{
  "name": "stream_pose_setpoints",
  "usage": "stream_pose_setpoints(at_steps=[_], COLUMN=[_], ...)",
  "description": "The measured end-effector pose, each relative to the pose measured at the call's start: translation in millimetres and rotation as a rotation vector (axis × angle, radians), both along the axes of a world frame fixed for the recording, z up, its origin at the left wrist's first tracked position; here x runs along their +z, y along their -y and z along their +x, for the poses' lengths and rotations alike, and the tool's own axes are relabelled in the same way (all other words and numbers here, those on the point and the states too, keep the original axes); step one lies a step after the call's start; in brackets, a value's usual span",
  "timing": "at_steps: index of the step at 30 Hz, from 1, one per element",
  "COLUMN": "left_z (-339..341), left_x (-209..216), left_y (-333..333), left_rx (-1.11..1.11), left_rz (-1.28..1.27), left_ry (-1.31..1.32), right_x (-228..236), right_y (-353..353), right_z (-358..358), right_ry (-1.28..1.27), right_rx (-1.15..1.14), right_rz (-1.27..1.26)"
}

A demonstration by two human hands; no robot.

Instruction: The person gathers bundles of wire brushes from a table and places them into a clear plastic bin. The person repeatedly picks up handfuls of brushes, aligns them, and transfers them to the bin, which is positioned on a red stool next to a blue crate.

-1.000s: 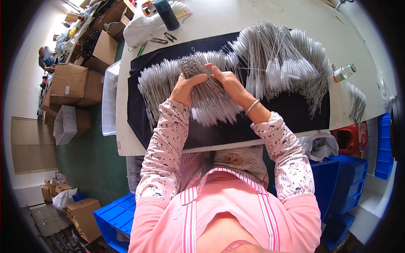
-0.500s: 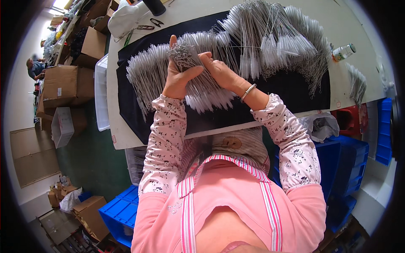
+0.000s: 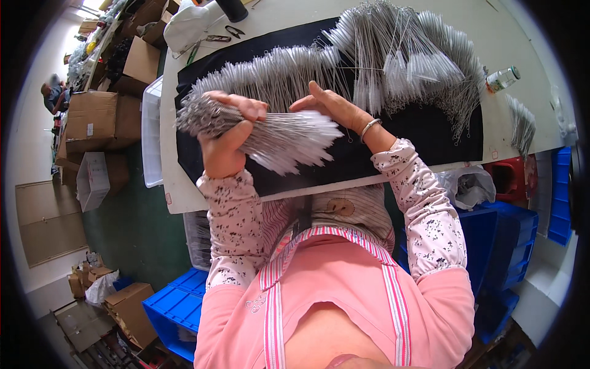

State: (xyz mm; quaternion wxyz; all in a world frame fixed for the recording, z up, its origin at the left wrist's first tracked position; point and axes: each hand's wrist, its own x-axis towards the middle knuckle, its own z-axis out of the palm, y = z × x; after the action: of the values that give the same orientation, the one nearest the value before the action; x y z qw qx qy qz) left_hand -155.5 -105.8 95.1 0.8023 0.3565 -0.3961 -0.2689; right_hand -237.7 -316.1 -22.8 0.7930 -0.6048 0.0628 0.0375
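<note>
My left hand (image 3: 226, 146) is wrapped round a thick bundle of wire straw brushes (image 3: 286, 138). The bundle lies nearly level, with its looped wire ends at the left and the white bristle ends at the right. Just right of and above the bristles is my right hand (image 3: 337, 109), fingers spread and thumb raised, with nothing in it. Behind both hands a long row of similar brushes (image 3: 270, 71) lies on a black cloth (image 3: 430, 132). A larger heap of brushes (image 3: 399, 55) fills the far right of the cloth.
The white table (image 3: 522, 46) carries a glass jar (image 3: 503, 79), a small brush bundle (image 3: 521, 123), thread snips (image 3: 235, 31) and a dark cylinder (image 3: 232, 9). Blue crates (image 3: 175, 307) and cardboard boxes (image 3: 91, 117) stand around it. Another person (image 3: 55, 95) is at the far left.
The bundle has swung from steep to nearly level, its looped ends moving left with my left hand. My right hand has come away from it and opened.
</note>
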Motion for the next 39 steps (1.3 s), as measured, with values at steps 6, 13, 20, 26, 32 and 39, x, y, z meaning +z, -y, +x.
stream_pose_setpoints(at_steps=[6,13,20,26,32,39], left_z=[-35.9,-66.6,-60.4,-45.3,-23.6,-12.8], left_x=[32.4,43.8,-4.5,-8.2,24.5,32.0], left_y=[-26.5,-32.8,-39.6,-35.8,-21.0,-15.2], left_rx=[0.298,0.303,0.107,-0.055,-0.238,-0.16], left_rz=[0.022,0.018,-0.051,0.02,0.297,0.362], left_ry=[0.654,1.515,1.692,1.68,1.694,1.856], right_x=[43.6,86.4,62.7,47.0,26.9,29.5], right_y=[-23.0,-106.1,-114.6,-116.0,-120.3,-118.1], right_z=[-26.0,-80.5,-69.2,-60.7,-49.5,-40.5], right_ry=[0.178,-0.285,-0.478,-0.411,-0.137,-0.199], right_rx=[-0.605,0.114,0.19,0.233,-0.093,-0.144], right_rz=[-0.311,0.852,1.147,1.264,0.931,0.985])
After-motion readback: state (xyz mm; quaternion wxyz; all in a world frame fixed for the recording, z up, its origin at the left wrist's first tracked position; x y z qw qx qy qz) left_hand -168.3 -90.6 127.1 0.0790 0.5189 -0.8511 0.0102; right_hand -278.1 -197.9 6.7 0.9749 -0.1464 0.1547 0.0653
